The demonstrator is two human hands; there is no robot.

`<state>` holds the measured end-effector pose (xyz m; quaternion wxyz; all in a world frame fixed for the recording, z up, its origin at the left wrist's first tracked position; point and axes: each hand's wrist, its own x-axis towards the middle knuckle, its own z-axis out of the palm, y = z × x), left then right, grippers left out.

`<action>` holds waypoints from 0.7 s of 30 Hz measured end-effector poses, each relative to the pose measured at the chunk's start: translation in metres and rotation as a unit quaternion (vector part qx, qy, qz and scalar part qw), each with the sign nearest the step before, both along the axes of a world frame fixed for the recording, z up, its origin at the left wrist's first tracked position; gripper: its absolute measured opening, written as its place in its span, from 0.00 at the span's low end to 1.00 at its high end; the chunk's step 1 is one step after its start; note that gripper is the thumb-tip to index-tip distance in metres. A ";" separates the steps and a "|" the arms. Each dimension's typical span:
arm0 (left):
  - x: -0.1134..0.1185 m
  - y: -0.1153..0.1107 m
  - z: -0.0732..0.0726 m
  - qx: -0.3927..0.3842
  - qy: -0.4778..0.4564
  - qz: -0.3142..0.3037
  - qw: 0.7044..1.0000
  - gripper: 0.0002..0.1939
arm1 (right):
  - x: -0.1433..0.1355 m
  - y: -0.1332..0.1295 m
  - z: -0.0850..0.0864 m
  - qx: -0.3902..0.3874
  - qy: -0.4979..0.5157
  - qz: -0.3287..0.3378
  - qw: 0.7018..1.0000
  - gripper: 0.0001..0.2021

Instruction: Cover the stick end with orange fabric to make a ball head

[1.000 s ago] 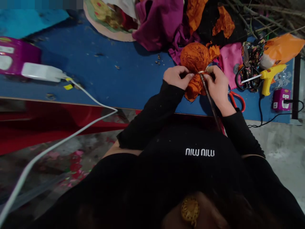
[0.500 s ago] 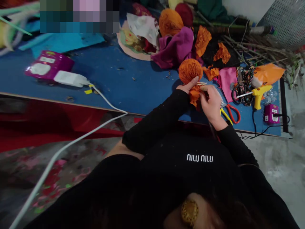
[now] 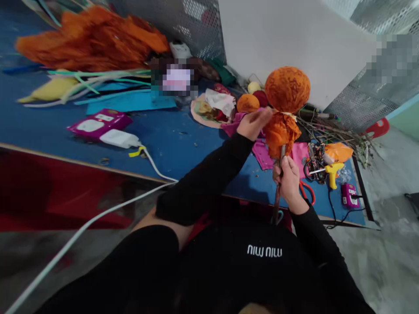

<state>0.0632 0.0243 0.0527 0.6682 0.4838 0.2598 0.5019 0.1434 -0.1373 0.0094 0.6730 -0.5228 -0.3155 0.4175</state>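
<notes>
An orange cloth-covered ball is upright on a brown stick, with gathered orange cloth hanging below a pale tie at its neck. My right hand is closed around the stick just under the cloth. My left hand is at the left of the ball's neck, fingers stretched out and not wrapped round anything; whether the fingertips touch the cloth I cannot tell. Beneath the hands, pink cloth lies on the blue table. Red-handled scissors or pliers are partly behind my right hand.
A yellow glue gun and a purple power socket are at the right. On the left are another purple socket with a white cable and a heap of orange cloth. Twigs lie at the back right.
The orange ball has risen off the table and now stands on its stick. My right hand has moved from the tied neck down to the stick; my left hand has loosened from the neck.
</notes>
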 end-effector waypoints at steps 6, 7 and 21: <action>0.008 0.028 0.040 0.035 -0.083 -0.049 0.995 0.25 | -0.001 0.027 0.001 0.023 0.096 0.080 0.992 0.27; 0.011 0.027 0.044 0.031 -0.091 -0.059 0.994 0.27 | -0.003 0.030 -0.001 0.025 0.104 0.087 0.990 0.27; 0.009 0.015 0.011 -0.044 -0.067 -0.293 0.953 0.34 | -0.022 0.031 -0.039 0.034 0.149 0.105 0.983 0.27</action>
